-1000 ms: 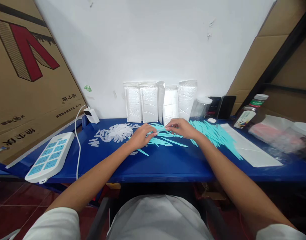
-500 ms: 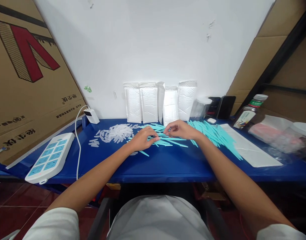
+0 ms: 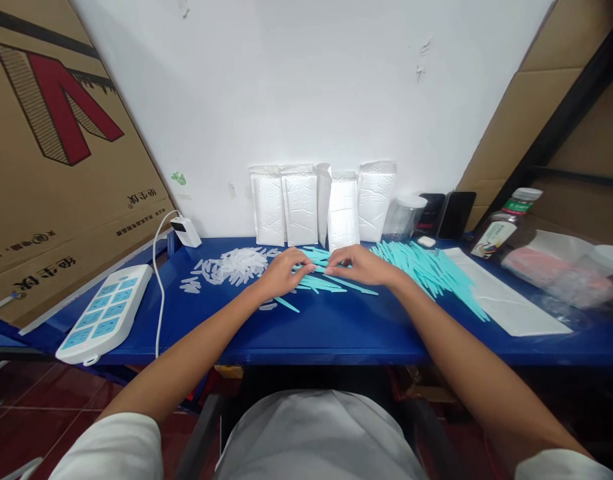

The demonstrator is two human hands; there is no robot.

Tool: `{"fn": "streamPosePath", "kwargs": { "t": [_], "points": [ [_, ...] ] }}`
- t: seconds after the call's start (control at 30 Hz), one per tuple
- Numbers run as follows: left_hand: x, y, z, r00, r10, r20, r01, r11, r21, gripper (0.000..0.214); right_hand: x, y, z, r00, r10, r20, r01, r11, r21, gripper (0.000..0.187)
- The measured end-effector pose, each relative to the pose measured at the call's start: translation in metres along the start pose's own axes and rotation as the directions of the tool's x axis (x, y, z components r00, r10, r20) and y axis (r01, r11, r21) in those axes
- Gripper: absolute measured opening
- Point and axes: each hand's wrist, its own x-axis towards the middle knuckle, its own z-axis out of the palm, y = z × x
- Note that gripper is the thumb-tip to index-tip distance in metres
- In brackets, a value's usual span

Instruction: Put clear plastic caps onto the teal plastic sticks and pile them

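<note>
My left hand [image 3: 287,272] is closed in a pinch, thumb against fingertips, above loose turquoise pointed strips [image 3: 320,283]. Just to its right, my right hand [image 3: 359,265] pinches too, its fingertips facing the left ones across a small gap. Whatever either hand holds is too small to make out. Beside my left hand lies a heap of short whitish translucent pieces [image 3: 236,265]. A larger pile of the turquoise strips [image 3: 426,267] spreads to the right of my right hand. One single strip [image 3: 287,305] points toward the front edge.
White padded mailers [image 3: 300,207] lean against the wall. At left are a power strip [image 3: 106,310] and a charger [image 3: 187,231] with its cable. On the right stand a clear jar [image 3: 406,217], phones [image 3: 456,215] and a bottle [image 3: 506,223]; a flat white mailer [image 3: 516,303] lies there.
My right hand has lowered slightly and its fingers have come together in a pinch. My left hand has shifted a little; the view has moved slightly.
</note>
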Motion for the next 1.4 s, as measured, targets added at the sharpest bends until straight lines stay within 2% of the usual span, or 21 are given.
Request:
{"fn": "streamPosePath", "kwargs": {
  "t": [0.13,0.23,0.33,0.4,0.5,0.6,0.67,0.73,0.8,0.87,0.93,1.0,1.07,1.1,1.17,1.23,1.3,1.4],
  "points": [
    [0.003,0.001,-0.003,1.0,0.018,0.013,-0.018,1.0,0.006,0.039,0.002,-0.004,0.0,1.0,0.017,-0.013,-0.017,1.0,-0.023,0.046],
    [0.003,-0.008,-0.011,1.0,0.01,-0.012,-0.01,1.0,0.022,0.038,0.0,-0.004,-0.009,0.998,0.06,-0.019,-0.061,0.994,-0.093,0.047],
    [0.001,-0.028,-0.032,0.992,-0.072,-0.102,0.081,0.992,0.094,0.039,-0.009,0.005,-0.029,0.987,0.149,-0.064,-0.158,0.968,-0.194,0.044],
    [-0.002,-0.045,-0.05,0.974,-0.14,-0.18,0.175,0.964,0.201,0.039,-0.017,0.017,-0.046,0.961,0.226,-0.158,-0.263,0.924,-0.277,0.04],
    [-0.007,-0.068,-0.074,0.955,-0.238,-0.18,0.294,0.847,0.443,0.037,-0.031,0.037,-0.069,0.879,0.353,-0.321,-0.469,0.761,-0.448,0.037],
    [-0.013,-0.082,-0.088,0.904,-0.377,-0.201,0.417,0.674,0.61,0.034,-0.043,0.054,-0.081,0.745,0.468,-0.476,-0.668,0.519,-0.534,0.028],
    [-0.018,-0.089,-0.094,0.86,-0.466,-0.205,0.472,0.579,0.664,0.032,-0.047,0.062,-0.083,0.671,0.541,-0.507,-0.736,0.403,-0.544,0.023],
    [-0.022,-0.093,-0.099,0.808,-0.561,-0.182,0.508,0.505,0.698,0.029,-0.049,0.066,-0.082,0.636,0.593,-0.493,-0.757,0.355,-0.549,0.023],
    [-0.024,-0.095,-0.103,0.749,-0.646,-0.145,0.526,0.447,0.723,0.028,-0.047,0.065,-0.08,0.661,0.572,-0.486,-0.737,0.372,-0.564,0.025],
    [-0.025,-0.095,-0.107,0.703,-0.701,-0.119,0.531,0.407,0.743,0.032,-0.042,0.059,-0.077,0.728,0.487,-0.482,-0.683,0.449,-0.576,0.027],
    [-0.025,-0.093,-0.109,0.685,-0.72,-0.116,0.531,0.383,0.756,0.039,-0.036,0.05,-0.07,0.813,0.427,-0.395,-0.582,0.604,-0.545,0.029],
    [-0.024,-0.091,-0.11,0.691,-0.712,-0.128,0.527,0.374,0.763,0.042,-0.028,0.041,-0.059,0.888,0.411,-0.206,-0.46,0.767,-0.447,0.035],
    [-0.022,-0.089,-0.108,0.735,-0.665,-0.131,0.51,0.415,0.754,0.04,-0.02,0.035,-0.045,0.911,0.411,-0.013,-0.389,0.85,-0.356,0.042],
    [-0.021,-0.088,-0.106,0.771,-0.626,-0.116,0.493,0.471,0.731,0.038,-0.016,0.033,-0.037,0.909,0.413,0.051,-0.374,0.864,-0.337,0.045],
    [-0.018,-0.083,-0.099,0.852,-0.521,-0.057,0.442,0.656,0.612,0.035,-0.01,0.03,-0.022,0.896,0.416,0.153,-0.356,0.881,-0.311,0.044],
    [-0.013,-0.075,-0.088,0.913,-0.408,0.018,0.369,0.844,0.389,0.037,-0.007,0.029,-0.014,0.887,0.405,0.221,-0.34,0.898,-0.279,0.04],
    [-0.009,-0.064,-0.074,0.939,-0.327,0.104,0.308,0.936,0.169,0.04,-0.006,0.029,-0.012,0.882,0.398,0.251,-0.336,0.906,-0.256,0.038],
    [-0.005,-0.048,-0.053,0.947,-0.214,0.239,0.218,0.976,0.01,0.04,-0.008,0.03,-0.017,0.886,0.407,0.221,-0.358,0.905,-0.232,0.033]
  ]
}}
